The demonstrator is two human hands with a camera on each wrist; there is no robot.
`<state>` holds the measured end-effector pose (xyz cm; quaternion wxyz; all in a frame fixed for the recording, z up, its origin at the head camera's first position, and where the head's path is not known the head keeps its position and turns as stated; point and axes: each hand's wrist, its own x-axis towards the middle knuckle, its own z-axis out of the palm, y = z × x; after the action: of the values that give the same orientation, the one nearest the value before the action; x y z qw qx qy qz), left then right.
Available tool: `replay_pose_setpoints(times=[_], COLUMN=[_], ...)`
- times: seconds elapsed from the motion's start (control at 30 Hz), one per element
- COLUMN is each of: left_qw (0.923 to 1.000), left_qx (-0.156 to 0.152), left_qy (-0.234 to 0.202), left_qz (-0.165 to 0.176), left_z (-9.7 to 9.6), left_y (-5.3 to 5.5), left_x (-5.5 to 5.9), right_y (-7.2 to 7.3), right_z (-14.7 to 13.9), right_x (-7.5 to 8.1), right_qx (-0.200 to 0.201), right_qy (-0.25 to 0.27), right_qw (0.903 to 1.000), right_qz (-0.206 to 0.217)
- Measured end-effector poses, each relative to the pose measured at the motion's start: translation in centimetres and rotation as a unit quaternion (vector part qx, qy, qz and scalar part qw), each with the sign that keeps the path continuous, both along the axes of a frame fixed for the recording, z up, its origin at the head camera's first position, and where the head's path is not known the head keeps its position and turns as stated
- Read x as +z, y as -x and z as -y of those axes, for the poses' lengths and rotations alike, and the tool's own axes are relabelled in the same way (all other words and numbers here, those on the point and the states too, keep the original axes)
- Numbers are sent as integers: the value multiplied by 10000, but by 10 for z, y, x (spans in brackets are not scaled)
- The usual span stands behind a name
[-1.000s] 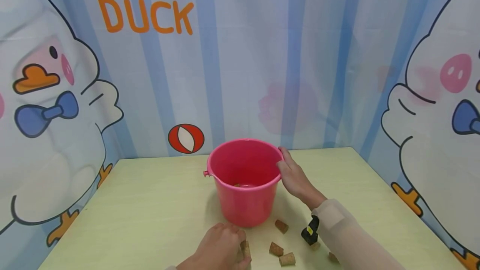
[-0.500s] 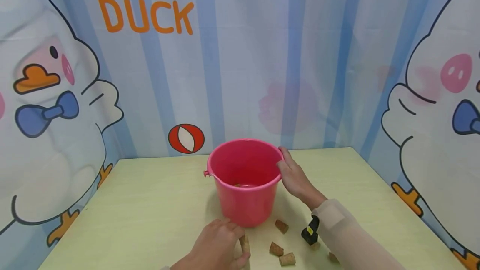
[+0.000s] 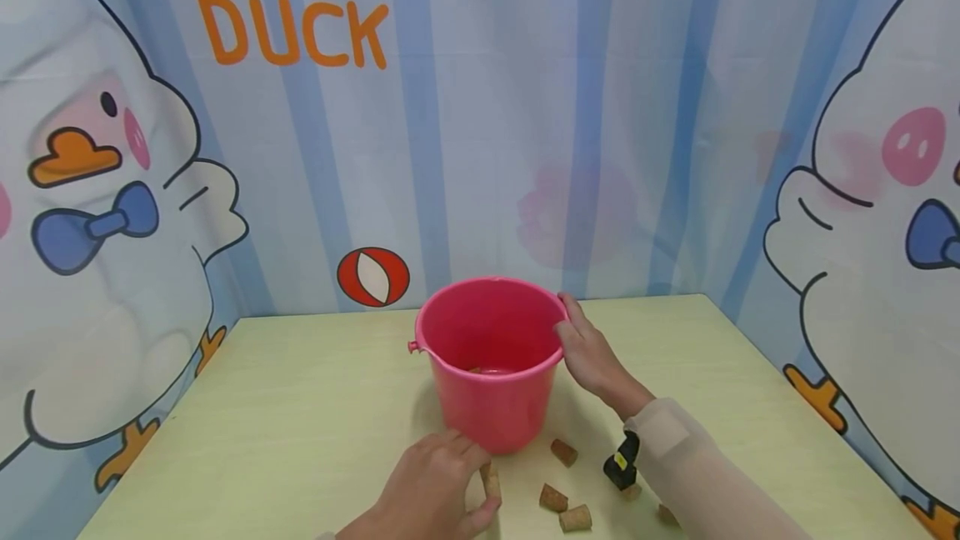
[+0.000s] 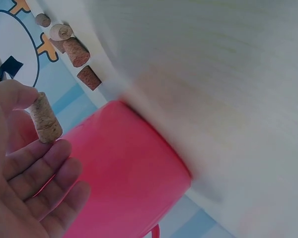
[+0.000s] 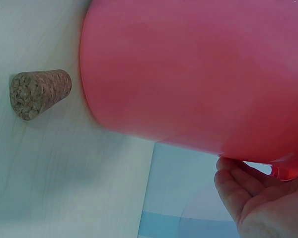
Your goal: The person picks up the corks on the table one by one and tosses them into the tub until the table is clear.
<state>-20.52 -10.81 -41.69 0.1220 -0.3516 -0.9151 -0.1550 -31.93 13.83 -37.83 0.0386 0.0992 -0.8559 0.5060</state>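
Note:
A pink bucket [image 3: 491,411] stands upright on the table, and something small and yellowish lies at its bottom. My right hand [image 3: 596,361] grips the bucket's rim on the right side; in the right wrist view its fingers [image 5: 238,186] rest against the bucket's outer wall. In front of the bucket, my left hand [image 3: 431,486] pinches a pale cork [image 3: 491,482] between thumb and fingertips. The left wrist view shows this cork [image 4: 45,119] held by its two ends, while the other fingers extend towards the bucket.
Several loose corks lie on the pale table [image 3: 322,407]: a brown cork [image 3: 564,452] near the bucket's base, another brown cork [image 3: 553,497] and a lighter cork [image 3: 575,518] nearer me. Others sit partly behind the right forearm. A duck-print curtain [image 3: 495,107] surrounds the table.
My left hand has shifted slightly forward and left, and the pinched cork has moved a little forward with it, showing more clearly. My right hand and the bucket have stayed put.

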Motion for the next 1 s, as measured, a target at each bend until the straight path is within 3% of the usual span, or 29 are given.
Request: replay_pose_setpoints(times=[0.2, 0.6, 1.0], left_qw=[9989, 9947, 9880], left_qx=[-93, -227, -366], left_qy=[-373, -576, -1038], left_qz=[-275, -825, -1082], left_z=[0, 4, 5], left_y=[-2, 0, -1], left_x=[3, 11, 26], right_y=[0, 0, 0], right_z=[0, 0, 0], right_x=[0, 0, 0], right_qx=[-9, -15, 1], right_qy=[2, -12, 12], right_qw=[10000, 10000, 10000], right_qz=[11, 42, 50])
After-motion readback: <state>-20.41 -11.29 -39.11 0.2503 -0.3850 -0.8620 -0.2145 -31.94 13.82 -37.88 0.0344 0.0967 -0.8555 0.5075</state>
